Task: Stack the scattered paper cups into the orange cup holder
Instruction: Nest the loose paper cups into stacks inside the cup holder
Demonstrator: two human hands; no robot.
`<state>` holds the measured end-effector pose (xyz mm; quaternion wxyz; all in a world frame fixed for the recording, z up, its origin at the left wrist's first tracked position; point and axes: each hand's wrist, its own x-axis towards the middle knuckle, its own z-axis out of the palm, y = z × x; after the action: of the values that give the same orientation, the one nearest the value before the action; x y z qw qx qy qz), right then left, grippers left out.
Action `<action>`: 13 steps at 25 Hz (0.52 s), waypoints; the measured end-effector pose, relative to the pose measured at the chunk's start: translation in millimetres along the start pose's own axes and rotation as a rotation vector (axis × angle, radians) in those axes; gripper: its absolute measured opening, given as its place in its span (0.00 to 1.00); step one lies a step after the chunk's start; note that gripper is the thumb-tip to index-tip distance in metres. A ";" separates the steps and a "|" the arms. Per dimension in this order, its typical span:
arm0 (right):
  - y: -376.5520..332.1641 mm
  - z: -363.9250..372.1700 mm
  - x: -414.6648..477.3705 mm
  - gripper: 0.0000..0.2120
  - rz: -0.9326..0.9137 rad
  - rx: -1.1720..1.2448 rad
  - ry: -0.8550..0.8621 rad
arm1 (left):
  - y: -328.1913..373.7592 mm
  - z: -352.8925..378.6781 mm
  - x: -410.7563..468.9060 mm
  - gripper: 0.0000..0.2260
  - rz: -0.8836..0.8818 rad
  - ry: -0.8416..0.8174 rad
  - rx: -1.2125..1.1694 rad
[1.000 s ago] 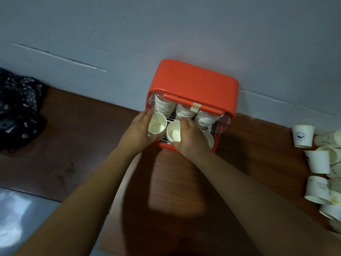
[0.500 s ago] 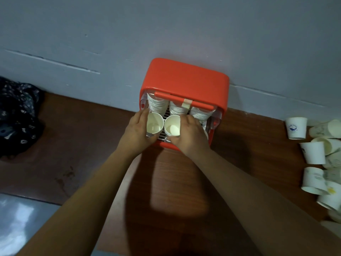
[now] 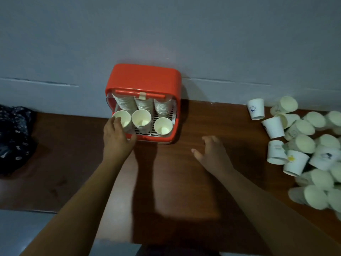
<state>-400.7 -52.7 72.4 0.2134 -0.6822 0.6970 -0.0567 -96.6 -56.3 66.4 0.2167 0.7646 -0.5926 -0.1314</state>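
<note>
Left hand (image 3: 118,138) holds left cup (image 3: 123,119) in orange holder (image 3: 144,76); right hand (image 3: 212,154) apart.

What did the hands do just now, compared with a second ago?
The right hand let go of the middle cup and moved away right, open, toward the scattered cups. The left hand still holds the left cup in the orange holder; the stacks stayed.
</note>
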 end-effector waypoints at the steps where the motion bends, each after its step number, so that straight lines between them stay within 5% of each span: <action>1: 19.3 -6.8 -5.6 0.30 -0.018 0.010 0.004 | 14.5 1.9 -4.8 0.28 0.003 0.011 0.006; 8: 183.1 -78.1 -69.3 0.27 -0.030 0.025 0.093 | 191.7 81.9 -92.2 0.20 0.094 -0.338 -0.099; 13: 318.0 -129.2 -131.3 0.25 0.186 -0.003 0.192 | 330.1 154.4 -156.8 0.18 0.271 -0.528 -0.124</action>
<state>-746.8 68.0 100.1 0.1490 -0.6063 0.7746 -0.1008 -488.9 0.3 83.9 0.1170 0.6032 -0.7161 -0.3311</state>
